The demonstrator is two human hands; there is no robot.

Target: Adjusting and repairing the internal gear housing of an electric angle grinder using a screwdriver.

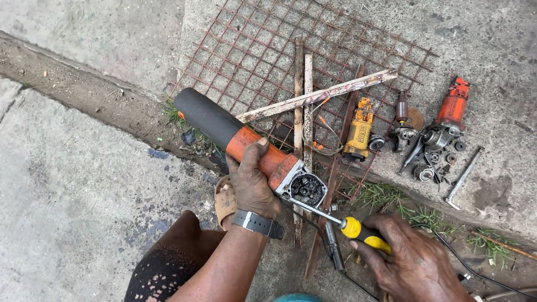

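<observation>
My left hand [250, 182], with a dark watch on the wrist, is wrapped around the orange body of an angle grinder [263, 154]. The grinder's long black handle points up-left and its open gear end [306, 189] faces down-right. My right hand [411, 260] holds a screwdriver by its yellow and black handle [362, 232]. The metal shaft of the screwdriver reaches up-left and its tip touches the edge of the open gear housing.
A rusty wire mesh [268, 50] with flat metal bars lies on the concrete ahead. To the right lie a yellow tool body [359, 130], a motor armature [401, 114], an orange grinder with loose parts [444, 128] and a socket wrench [463, 179]. A black cable [475, 271] runs at lower right.
</observation>
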